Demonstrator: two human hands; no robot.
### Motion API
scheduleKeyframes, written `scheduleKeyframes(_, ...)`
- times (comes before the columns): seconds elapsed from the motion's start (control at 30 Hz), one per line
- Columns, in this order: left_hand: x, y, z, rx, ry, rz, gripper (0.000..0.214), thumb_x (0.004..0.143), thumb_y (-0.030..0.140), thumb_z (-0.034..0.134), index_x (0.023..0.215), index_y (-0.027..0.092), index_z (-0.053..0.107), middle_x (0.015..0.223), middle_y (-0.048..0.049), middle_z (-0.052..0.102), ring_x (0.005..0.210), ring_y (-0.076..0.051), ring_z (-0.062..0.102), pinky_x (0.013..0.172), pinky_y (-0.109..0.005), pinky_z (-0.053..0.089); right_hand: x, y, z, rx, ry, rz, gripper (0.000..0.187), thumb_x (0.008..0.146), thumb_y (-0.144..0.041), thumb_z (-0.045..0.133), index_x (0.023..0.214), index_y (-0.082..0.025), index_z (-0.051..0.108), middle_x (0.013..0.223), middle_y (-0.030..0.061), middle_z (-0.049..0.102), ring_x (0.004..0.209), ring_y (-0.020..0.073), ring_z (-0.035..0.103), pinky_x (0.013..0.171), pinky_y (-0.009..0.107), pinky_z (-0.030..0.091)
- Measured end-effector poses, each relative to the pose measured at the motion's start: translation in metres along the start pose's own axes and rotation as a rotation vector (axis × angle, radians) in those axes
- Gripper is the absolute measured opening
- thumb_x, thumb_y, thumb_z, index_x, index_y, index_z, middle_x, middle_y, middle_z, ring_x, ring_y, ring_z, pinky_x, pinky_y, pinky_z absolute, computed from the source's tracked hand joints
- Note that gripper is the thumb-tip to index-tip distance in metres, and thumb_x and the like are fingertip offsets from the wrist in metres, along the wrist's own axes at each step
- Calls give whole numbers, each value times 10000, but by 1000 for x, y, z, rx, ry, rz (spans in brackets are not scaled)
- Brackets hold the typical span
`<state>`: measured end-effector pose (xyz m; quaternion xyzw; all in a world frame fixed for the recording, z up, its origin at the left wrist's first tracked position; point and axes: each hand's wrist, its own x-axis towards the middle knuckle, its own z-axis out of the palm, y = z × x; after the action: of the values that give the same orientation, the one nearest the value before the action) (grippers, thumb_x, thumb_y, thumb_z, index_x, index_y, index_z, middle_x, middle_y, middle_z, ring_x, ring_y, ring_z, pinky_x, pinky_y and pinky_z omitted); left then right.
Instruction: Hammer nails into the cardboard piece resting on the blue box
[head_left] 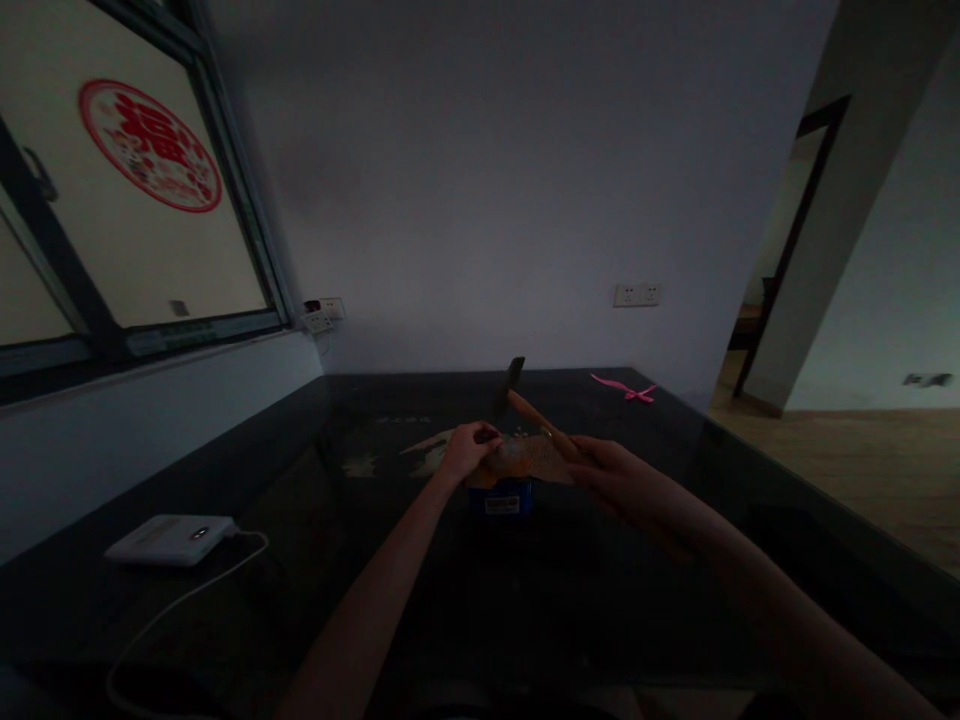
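A hammer with a dark head and a wooden handle (534, 411) is gripped in my right hand (611, 475), its head raised and tilted above the work. Below it, a flat brown piece like cardboard (551, 458) lies across a blue box or tin (502, 498) with a pale label. My left hand (471, 450) rests at the left side of the brown piece with its fingers pinched together. Whatever those fingers hold is too dark and small to make out. A cloudy, clear patch, perhaps plastic, shows on the brown piece near the fingertips.
On the dark tabletop (360, 580), a white power bank (174, 540) with a white cable (199, 590) lies at the left. Pale scraps (427, 457) lie behind my left hand. A pink ribbon-like strip (630, 390) is at the back right. A wall stands behind the table.
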<state>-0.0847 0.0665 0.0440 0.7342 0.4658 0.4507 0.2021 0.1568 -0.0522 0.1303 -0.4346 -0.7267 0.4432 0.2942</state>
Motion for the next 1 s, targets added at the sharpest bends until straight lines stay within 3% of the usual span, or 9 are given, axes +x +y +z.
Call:
scheduleKeyframes(0.1, 0, 1, -1, 11, -18, -32, 145, 704, 214, 621, 804, 117, 663, 787, -65, 685, 743, -174, 629, 704, -277, 477, 3, -8, -5, -139, -94, -10, 294, 811, -281, 491, 1065, -142, 540, 513, -60, 453, 333, 56, 395, 296, 162, 310)
scheduleKeyframes(0.27, 0, 6, -2, 14, -61, -111, 167, 681, 229, 640, 791, 108, 672, 791, -75, 695, 740, -186, 633, 683, -275, 472, 4, -15, -9, -274, -143, 23, 321, 814, -255, 476, 1104, -129, 530, 548, -48, 470, 353, 53, 400, 319, 161, 329)
scheduleKeyframes(0.43, 1, 6, -2, -6, -69, -118, 168, 688, 213, 622, 801, 103, 678, 783, -80, 695, 733, -186, 635, 672, -271, 472, 2, -18, -8, -274, -130, 13, 341, 843, -305, 442, 1124, -126, 511, 523, -64, 416, 349, 50, 373, 312, 156, 320)
scheduleKeyframes(1.0, 2, 3, -2, 36, -91, -111, 178, 675, 231, 648, 793, 100, 679, 772, -72, 690, 716, -173, 627, 653, -256, 465, 2, -8, -8, -256, -109, 17, 365, 833, -278, 450, 1163, -133, 505, 537, -51, 457, 362, 57, 410, 326, 159, 327)
